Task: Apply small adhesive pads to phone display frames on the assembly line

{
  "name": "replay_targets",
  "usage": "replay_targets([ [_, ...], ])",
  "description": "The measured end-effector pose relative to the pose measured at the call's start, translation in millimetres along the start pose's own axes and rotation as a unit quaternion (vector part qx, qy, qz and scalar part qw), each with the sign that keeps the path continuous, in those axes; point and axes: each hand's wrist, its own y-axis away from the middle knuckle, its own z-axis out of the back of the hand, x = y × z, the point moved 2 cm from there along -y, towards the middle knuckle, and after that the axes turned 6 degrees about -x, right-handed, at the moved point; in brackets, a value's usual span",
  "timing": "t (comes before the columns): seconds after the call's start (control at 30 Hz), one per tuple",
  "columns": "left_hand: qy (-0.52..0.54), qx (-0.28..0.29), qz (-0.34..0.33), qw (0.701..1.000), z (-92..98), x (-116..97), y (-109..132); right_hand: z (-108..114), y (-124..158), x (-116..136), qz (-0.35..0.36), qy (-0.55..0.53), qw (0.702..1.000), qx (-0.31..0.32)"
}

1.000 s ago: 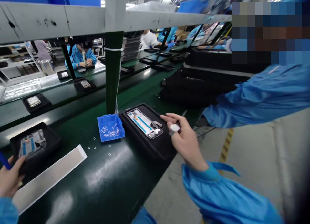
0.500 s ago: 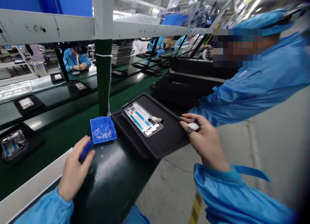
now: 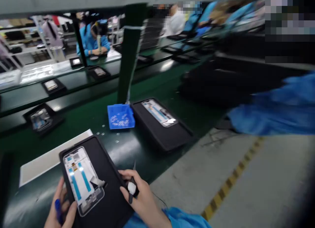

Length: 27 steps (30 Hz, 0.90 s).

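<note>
My left hand is closed on the left edge of a black tray, with a blue pen-like object tucked between its fingers. My right hand grips the tray's right edge. A thin dark pointed tool, perhaps tweezers, and a white lump are also in the right hand. The tray tilts above the near end of the bench. In its left half lies a phone frame with two blue strips and a loose flex cable.
Behind stands a blue box of small clear rings, with several loose rings on the green bench. Right of it lies another black tray with a phone frame. A green post rises behind. A co-worker's blue sleeve is at right.
The black tray with the phone frame has come toward me and left, off the tray beneath it. My left hand now holds its left edge too. The view has turned.
</note>
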Motion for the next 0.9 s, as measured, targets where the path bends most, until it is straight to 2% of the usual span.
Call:
replay_targets([
  [0.1,-0.046,0.006,0.016,0.999,14.4,22,20,-10,18,-14,0.067,0.092,0.993,0.029],
  [0.17,-0.103,-0.012,-0.031,0.994,23.2,24,24,-11,21,-21,0.106,0.142,0.983,0.048],
  [0.23,-0.169,-0.058,-0.092,0.980,37.3,20,17,-11,17,-24,0.124,0.169,0.975,0.067],
  [0.3,-0.222,-0.128,-0.133,0.958,56.5,17,5,-11,10,-23,0.136,0.181,0.971,0.078],
  [0.37,-0.268,-0.198,-0.146,0.931,75.5,15,-7,-10,0,-16,0.149,0.183,0.969,0.072],
  [0.47,-0.309,-0.242,-0.146,0.908,92.0,14,-21,-11,-16,-1,0.164,0.167,0.971,0.054],
  [0.57,-0.255,-0.259,-0.170,0.916,96.7,12,-26,-17,-31,15,0.163,0.130,0.976,0.060],
  [0.7,-0.148,-0.355,-0.206,0.900,98.0,14,-27,-33,-42,26,0.158,0.080,0.980,0.090],
  [0.77,-0.120,-0.384,-0.212,0.891,95.6,19,-30,-43,-45,27,0.158,0.052,0.980,0.107],
  [0.9,-0.117,-0.364,-0.207,0.900,87.3,27,-40,-62,-44,20,0.140,0.031,0.981,0.131],
])
